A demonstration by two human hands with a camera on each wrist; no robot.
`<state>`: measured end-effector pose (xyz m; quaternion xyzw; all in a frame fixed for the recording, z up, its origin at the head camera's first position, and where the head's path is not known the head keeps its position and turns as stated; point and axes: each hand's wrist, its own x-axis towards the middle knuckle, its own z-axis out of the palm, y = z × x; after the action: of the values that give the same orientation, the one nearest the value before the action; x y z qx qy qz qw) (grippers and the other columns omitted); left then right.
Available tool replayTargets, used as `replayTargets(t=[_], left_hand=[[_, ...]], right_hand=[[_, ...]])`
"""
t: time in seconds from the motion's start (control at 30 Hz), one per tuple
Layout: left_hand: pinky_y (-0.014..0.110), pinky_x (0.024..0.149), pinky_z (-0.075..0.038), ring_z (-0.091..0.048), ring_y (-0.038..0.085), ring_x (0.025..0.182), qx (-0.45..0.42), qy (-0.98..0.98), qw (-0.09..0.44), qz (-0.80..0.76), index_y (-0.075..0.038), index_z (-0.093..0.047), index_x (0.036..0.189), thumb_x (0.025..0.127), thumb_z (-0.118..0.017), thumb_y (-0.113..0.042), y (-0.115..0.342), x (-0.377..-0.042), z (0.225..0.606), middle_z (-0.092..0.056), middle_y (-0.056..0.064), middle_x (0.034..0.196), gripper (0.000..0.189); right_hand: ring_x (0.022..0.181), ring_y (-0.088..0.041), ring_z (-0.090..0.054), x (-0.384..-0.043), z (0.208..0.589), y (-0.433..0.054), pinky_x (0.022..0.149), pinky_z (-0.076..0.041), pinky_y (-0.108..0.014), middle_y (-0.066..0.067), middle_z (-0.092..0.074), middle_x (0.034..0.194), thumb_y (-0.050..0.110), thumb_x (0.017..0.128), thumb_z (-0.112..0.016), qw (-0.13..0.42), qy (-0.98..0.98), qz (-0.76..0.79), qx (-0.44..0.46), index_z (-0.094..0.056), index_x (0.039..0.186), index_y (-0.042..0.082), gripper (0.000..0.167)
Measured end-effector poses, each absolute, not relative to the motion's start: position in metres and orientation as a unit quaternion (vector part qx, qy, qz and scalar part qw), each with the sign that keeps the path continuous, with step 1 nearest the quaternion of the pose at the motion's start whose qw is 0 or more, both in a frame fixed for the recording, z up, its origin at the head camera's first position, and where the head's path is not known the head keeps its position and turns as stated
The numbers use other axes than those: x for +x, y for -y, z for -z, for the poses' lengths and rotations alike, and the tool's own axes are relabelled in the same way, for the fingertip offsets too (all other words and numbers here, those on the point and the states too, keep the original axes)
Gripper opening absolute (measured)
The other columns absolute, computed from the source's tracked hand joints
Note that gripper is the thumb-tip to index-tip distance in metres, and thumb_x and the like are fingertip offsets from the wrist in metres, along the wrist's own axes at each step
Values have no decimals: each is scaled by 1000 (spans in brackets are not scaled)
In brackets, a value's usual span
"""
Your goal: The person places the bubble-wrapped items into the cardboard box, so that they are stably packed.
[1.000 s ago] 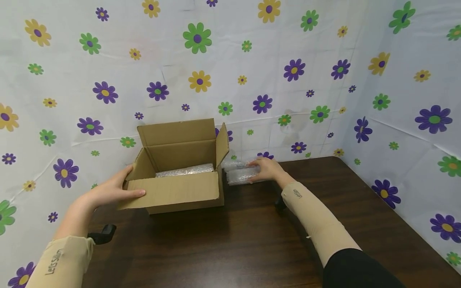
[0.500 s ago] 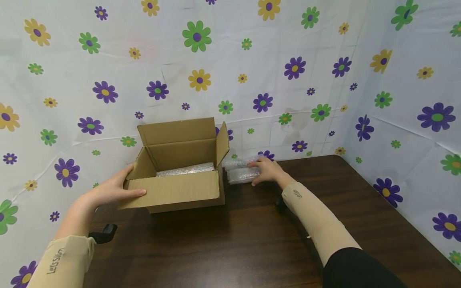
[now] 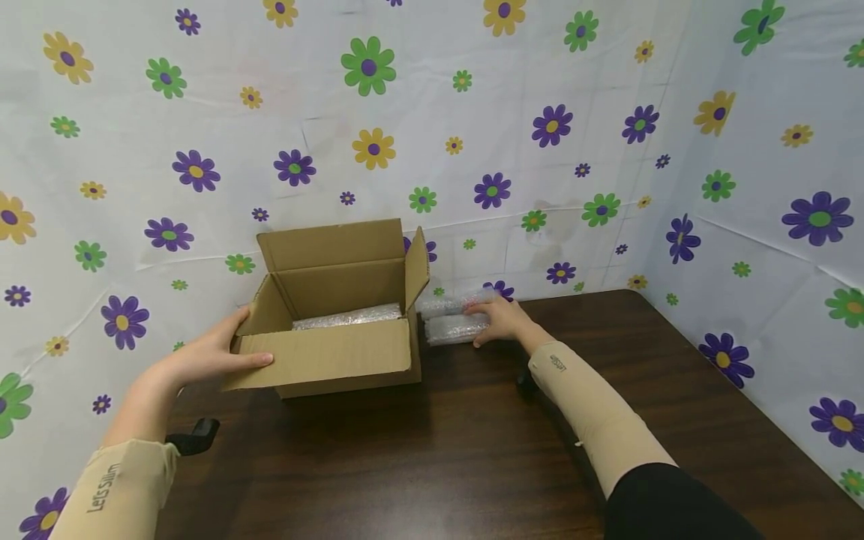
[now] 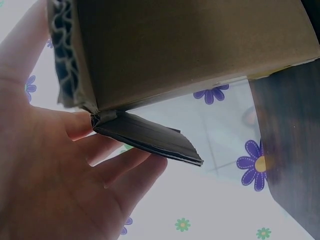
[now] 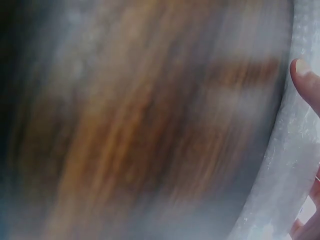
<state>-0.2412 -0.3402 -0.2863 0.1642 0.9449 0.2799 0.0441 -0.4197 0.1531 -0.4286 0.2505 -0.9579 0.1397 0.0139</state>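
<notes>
An opened cardboard box point(image 3: 347, 382) stands on the dark table near the back wall. My left hand point(image 3: 202, 356) grips its left front corner, thumb over the front flap point(image 3: 337, 352). In the left wrist view the fingers point(image 4: 137, 175) of that hand lie against a folded side flap point(image 4: 155, 135). Inside the box is a bubble-wrapped item point(image 3: 351, 317). Right of the box, my right hand point(image 3: 502, 319) holds bubble-wrapped packages point(image 3: 448, 328), its thumb on the near side. In the right wrist view the thumb point(image 5: 306, 82) rests on the bubble wrap point(image 5: 280, 165). What is inside the wrap is unclear.
A dark wood table point(image 3: 432, 465) carries everything. Flower-printed white sheeting point(image 3: 418, 112) hangs close behind the box and along the right side. The box's back flap point(image 3: 334, 246) and right flap point(image 3: 417, 268) stand up. A black wrist strap point(image 3: 196, 437) sits at the left forearm.
My right thumb has shifted slightly along the near side of the bubble-wrapped packages. The left hand and the box stay in place.
</notes>
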Motion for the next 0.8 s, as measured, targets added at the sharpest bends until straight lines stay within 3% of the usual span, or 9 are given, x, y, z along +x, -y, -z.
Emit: replayTargets(t=[0.23, 0.47, 0.8], left_hand=[[73, 103, -14, -6, 56, 138, 171, -943, 40, -281, 9, 0, 151, 87, -72, -33, 340, -240, 285, -5, 38, 152, 104], [73, 103, -15, -7, 58, 137, 173, -944, 41, -278, 11, -1, 150, 87, -72, -34, 340, -240, 285, -6, 40, 151, 105], [73, 102, -15, -7, 59, 136, 169, -944, 45, -278, 11, 0, 149, 87, -71, -35, 343, -241, 288, -5, 41, 151, 105]], right_hand=[[132, -33, -41, -416, 420, -154, 104, -27, -66, -9, -51, 142, 44, 71, -84, 5, 955, -158, 252, -62, 132, 27, 67], [127, -33, -47, -414, 407, -156, 103, -37, -56, -12, -53, 139, 36, 73, -85, 3, 948, -176, 265, -61, 134, 22, 67], [122, -32, -51, -417, 384, -167, 102, -40, -50, -12, -57, 134, 26, 72, -86, -4, 937, -223, 268, -62, 132, 15, 66]])
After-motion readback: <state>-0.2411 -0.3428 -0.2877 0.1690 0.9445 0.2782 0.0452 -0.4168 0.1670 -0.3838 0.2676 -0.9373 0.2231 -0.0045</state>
